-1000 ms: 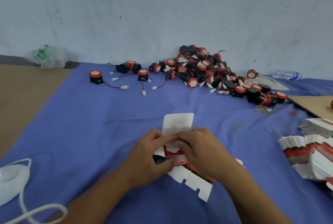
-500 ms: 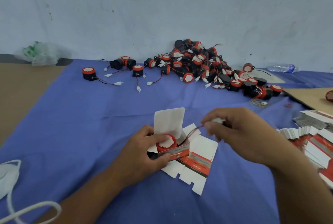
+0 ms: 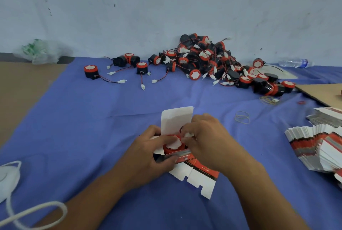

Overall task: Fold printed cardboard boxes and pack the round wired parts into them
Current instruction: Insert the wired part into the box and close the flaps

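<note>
The right hand [image 3: 207, 141] comes in palm down with its fingers curled and pinches a small white plastic plug [image 3: 188, 135] at the fingertips, just above the box mouth. The left hand [image 3: 148, 155] grips the red-and-white printed cardboard box [image 3: 176, 118] from the side, its thumb lying on the white face of the round red-rimmed black part [image 3: 173, 144] seated inside. The box's white lid flap stands open behind both hands.

The part looks light and rigid, so it should sit firm under a thumb. Its thin wire probably springs back and is best steered by the plug. The card is thin and likely creases, so the side walls are the place to hold. A flat printed carton [image 3: 201, 174] lies under the wrists on the blue cloth [image 3: 92, 118], and the heap of loose wired parts [image 3: 212, 61] sits well apart by the wall.
</note>
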Available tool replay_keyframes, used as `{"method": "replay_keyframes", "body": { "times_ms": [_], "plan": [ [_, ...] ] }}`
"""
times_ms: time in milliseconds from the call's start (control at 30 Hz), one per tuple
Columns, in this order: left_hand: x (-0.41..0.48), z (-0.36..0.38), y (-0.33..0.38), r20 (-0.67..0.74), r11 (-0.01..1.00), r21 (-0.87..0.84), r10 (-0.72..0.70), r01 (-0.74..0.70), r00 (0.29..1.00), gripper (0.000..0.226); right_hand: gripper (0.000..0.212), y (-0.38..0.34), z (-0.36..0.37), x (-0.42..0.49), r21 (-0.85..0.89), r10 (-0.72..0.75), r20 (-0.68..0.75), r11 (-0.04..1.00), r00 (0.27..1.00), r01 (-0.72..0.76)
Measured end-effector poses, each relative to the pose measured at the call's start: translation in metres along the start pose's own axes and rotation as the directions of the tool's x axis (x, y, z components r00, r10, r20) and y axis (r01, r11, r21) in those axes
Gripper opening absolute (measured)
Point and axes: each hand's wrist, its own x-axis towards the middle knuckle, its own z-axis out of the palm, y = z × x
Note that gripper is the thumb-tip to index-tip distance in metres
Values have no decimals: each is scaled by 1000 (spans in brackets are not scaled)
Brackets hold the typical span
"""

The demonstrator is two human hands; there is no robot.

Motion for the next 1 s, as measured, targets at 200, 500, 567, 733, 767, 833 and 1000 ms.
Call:
{"method": "replay_keyframes", "body": {
  "times_ms": [200, 500, 567, 733, 767, 833, 1000],
  "plan": [
    [0, 0, -2, -5, 1000, -9, -13, 13, 1000, 53, 28, 2, -14, -10, -124, 33, 234, 992, 972, -3],
    [-1, 1, -3, -1, 1000, 17, 18, -18, 1000, 45, 13, -13, -6, -1, -101, 195, -71, 974, 978, -201],
    [-1, 2, -3, 10, 998, 46, 40, -40, 999, 42, 13, -20, -3, 0, -235, 177, -69, 953, 982, -189],
    [-1, 2, -1, 38, 994, 77, 77, -79, 996, 41, 33, -29, -7, 2, -347, 208, -64, 912, 976, -218],
    [-1, 1, -1, 48, 994, 74, 80, -84, 996, 42, 35, -30, -9, 1, -347, 212, -56, 912, 976, -218],
    [-1, 1, 0, 73, 995, 59, 79, -83, 994, 44, 36, -34, -10, -1, -355, 216, -37, 910, 976, -215],
    [-1, 2, -1, 69, 999, 6, 50, -50, 996, 43, 9, -23, -18, -4, -156, 253, 69, 958, 965, -240]
  ]
}}
